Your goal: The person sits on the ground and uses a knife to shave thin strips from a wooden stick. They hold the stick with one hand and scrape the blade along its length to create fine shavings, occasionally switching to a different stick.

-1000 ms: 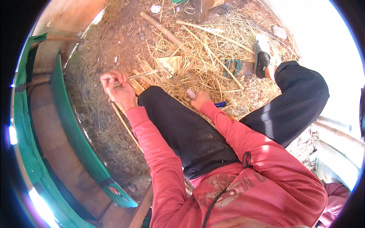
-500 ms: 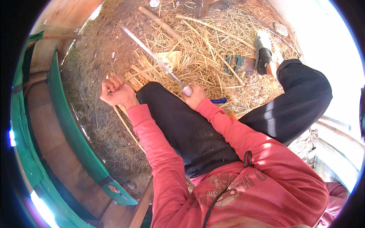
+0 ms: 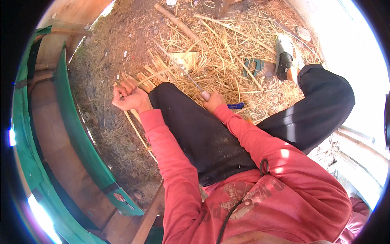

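1. The left hand (image 3: pixel 130 97), in the left-centre of the frame, has its fingers closed in a fist around a thin bamboo strip (image 3: pixel 156 73). One end of the strip runs up and right toward the litter, the other trails down past the wrist along the ground.

2. The right hand (image 3: pixel 213 101), at the centre of the frame just above the knee, has its fingers wrapped around the pale handle of a long knife (image 3: pixel 183 69).

3. A second ago no blade showed at the right hand. Half a second ago it stood long and slanting toward the upper left, and now it lies lower and shorter in view, its tip over the split strips.

4. Over the same time the left fist has drawn slightly down and left while staying clamped on the strip. Judged from this, a cutting or splitting stroke on the strip is under way, not finished.

5. A blue object (image 3: pixel 235 105) lies just beside the right wrist.

6. Straw and cut strips (image 3: pixel 227 49) cover the ground in the upper centre. A green curved wall (image 3: pixel 77 134) runs down the left.
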